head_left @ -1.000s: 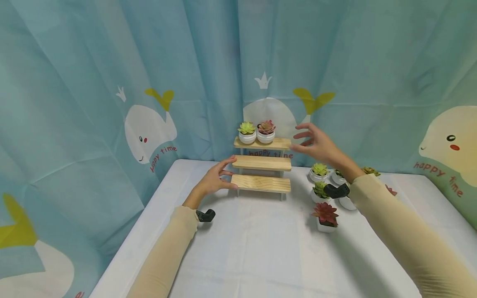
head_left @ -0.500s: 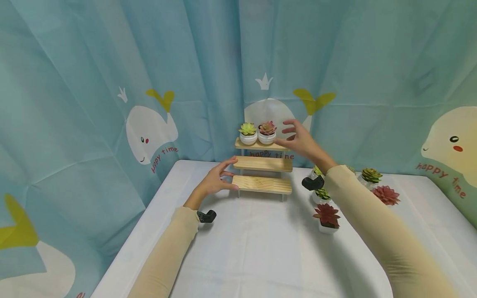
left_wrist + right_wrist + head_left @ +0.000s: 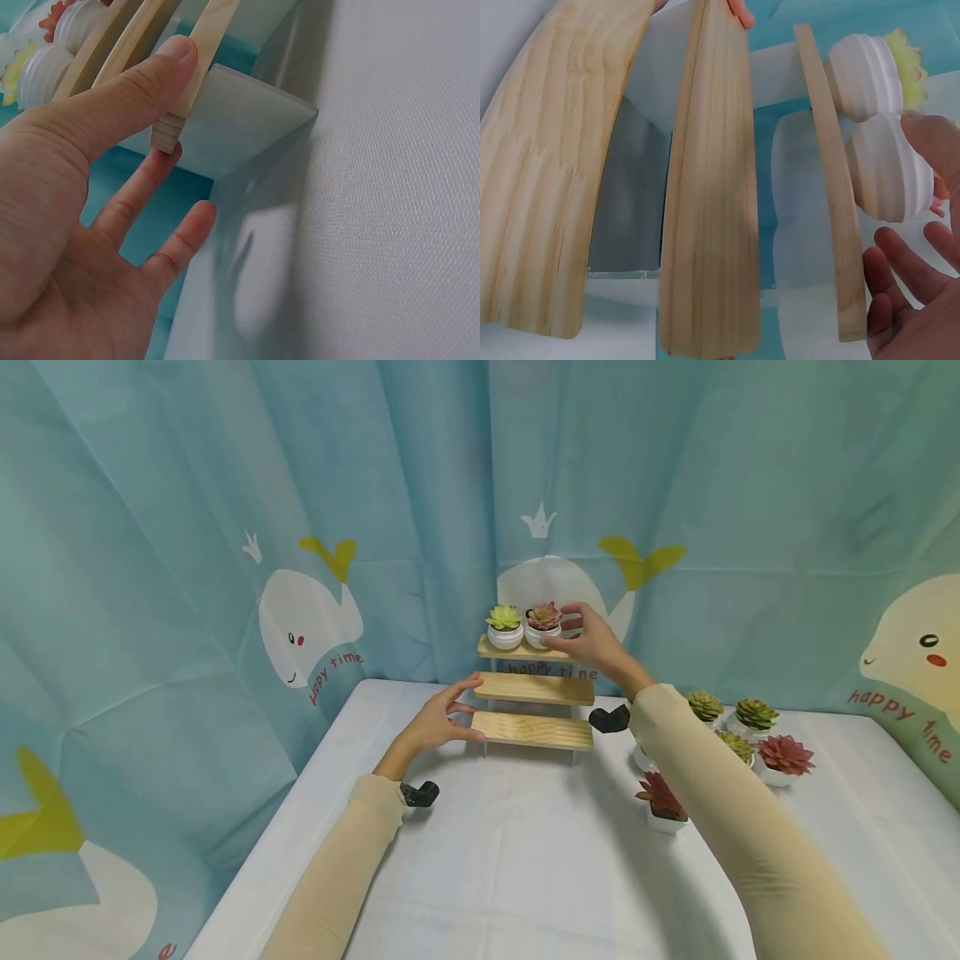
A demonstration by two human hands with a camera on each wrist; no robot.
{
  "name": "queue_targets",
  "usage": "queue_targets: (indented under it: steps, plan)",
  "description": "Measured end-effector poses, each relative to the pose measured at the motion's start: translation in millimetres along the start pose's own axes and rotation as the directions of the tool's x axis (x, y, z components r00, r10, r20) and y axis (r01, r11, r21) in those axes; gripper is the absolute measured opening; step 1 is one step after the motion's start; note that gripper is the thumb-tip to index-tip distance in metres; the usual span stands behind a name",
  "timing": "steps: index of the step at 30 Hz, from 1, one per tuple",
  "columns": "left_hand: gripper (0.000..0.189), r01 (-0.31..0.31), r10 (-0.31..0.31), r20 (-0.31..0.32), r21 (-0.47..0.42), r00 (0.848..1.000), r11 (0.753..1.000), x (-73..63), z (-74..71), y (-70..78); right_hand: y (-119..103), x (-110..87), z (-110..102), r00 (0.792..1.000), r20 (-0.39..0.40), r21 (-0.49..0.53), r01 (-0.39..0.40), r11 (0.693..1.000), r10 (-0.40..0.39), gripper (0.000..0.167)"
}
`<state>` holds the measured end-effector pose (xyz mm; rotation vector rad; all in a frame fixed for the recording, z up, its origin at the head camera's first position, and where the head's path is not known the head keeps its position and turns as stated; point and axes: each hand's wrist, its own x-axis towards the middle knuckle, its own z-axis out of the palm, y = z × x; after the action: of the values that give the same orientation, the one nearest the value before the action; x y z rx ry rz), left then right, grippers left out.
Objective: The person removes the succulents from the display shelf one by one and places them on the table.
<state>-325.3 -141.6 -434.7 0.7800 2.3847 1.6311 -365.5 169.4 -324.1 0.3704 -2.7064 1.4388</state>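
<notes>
A three-tier wooden display stand [image 3: 534, 730] with clear side panels stands at the back of the table. My left hand [image 3: 433, 723] holds its left end; in the left wrist view the thumb presses on the lowest shelf [image 3: 212, 34] and a fingertip lies under it. Two white ribbed pots sit on the top shelf: one with a yellow-green succulent [image 3: 505, 617], the other with a pink succulent [image 3: 545, 616]. My right hand [image 3: 597, 642] is at the pink one. The thumb tip overlaps that pot [image 3: 891, 169] in the right wrist view, while the fingers lie spread near the shelf's end.
To the right stand several potted succulents, including a dark red one [image 3: 660, 797], another red one [image 3: 784, 753] and a green one [image 3: 755, 714], partly hidden by the right sleeve [image 3: 738, 810]. A blue whale-print curtain [image 3: 420, 485] hangs behind the table.
My right hand has moved left along the top shelf, from beyond its right end to the pink succulent's pot. The left hand has kept its place on the stand.
</notes>
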Motion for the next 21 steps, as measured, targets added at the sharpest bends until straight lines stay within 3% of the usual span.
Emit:
queue_targets:
  steps: [21]
  plan:
    - [0.094,0.022,-0.022,-0.003,0.009,1.0,1.0,-0.6,0.2,-0.7,-2.7,4.4,10.2,1.0,-0.007,-0.069,-0.025,0.997,0.025,0.074]
